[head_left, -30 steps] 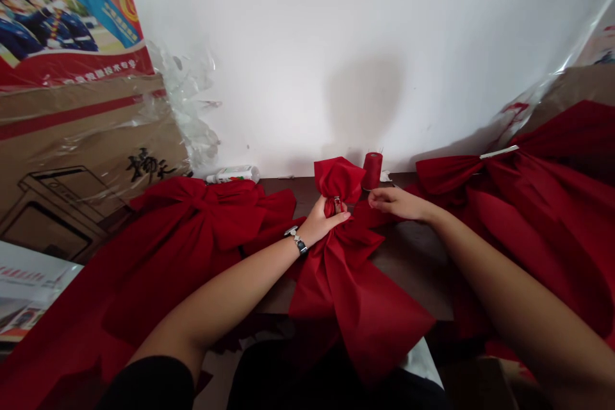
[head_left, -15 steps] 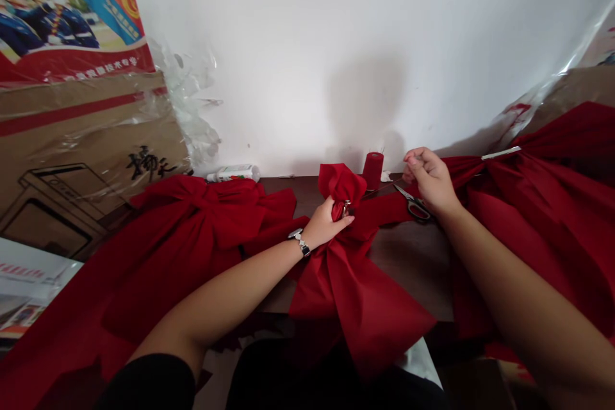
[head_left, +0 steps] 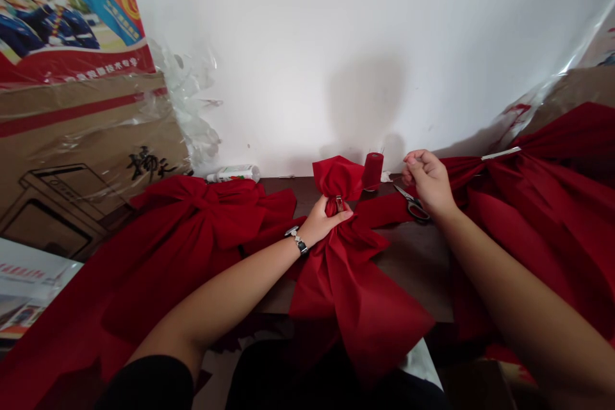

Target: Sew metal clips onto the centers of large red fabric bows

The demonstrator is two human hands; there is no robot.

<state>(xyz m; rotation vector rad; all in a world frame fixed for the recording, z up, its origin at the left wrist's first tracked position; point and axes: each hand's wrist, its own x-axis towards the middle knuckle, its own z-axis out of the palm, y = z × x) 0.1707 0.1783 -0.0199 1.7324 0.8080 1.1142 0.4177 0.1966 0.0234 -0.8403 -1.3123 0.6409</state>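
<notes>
Our left hand (head_left: 327, 221) clenches a gathered red fabric bow (head_left: 342, 288) at its knot; our raised right hand (head_left: 429, 183) pinches, holding what we cannot tell.

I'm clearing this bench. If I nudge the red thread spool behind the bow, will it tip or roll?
The red thread spool stands upright and looks tall for its base, so a nudge could probably tip it. Its round body would likely roll on the dark wooden tabletop once down. Being wound thread, it is probably light for its size.
</notes>
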